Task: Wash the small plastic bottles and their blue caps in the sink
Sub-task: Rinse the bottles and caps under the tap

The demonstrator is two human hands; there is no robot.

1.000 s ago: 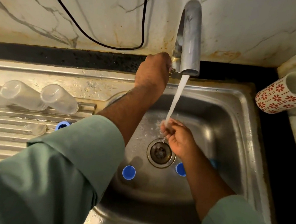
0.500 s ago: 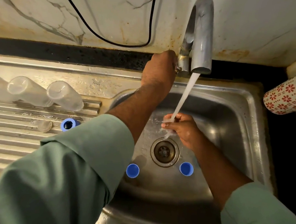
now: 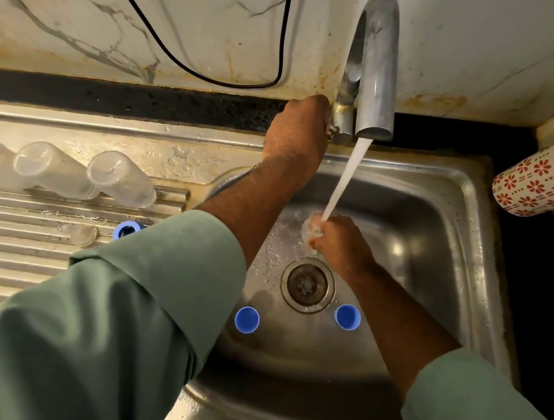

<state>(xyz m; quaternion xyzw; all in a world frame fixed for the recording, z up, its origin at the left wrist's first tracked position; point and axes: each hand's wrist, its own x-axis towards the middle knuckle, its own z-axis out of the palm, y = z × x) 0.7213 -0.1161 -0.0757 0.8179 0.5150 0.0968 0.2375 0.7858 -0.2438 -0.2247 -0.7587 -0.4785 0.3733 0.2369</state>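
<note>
My left hand (image 3: 294,133) reaches to the back of the sink and grips the tap handle (image 3: 339,133) at the foot of the steel tap (image 3: 379,67). Water runs from the spout onto my right hand (image 3: 340,241), which holds a small clear plastic bottle (image 3: 311,230) in the stream above the drain (image 3: 307,285). Two blue caps (image 3: 246,319) (image 3: 347,316) lie on the sink floor. Three clear bottles (image 3: 121,178) lie on the drainboard, with another blue cap (image 3: 127,229) and a small clear piece (image 3: 78,234) near them.
The steel sink (image 3: 467,262) has a ribbed drainboard (image 3: 10,262) on its left. A red-patterned white mug (image 3: 535,184) lies on its side on the dark counter at the right. A black cable (image 3: 214,78) hangs along the marble wall.
My right hand has risen a little into the stream and curled tighter round the bottle. My left hand has stayed on the tap handle. The view has shifted slightly.
</note>
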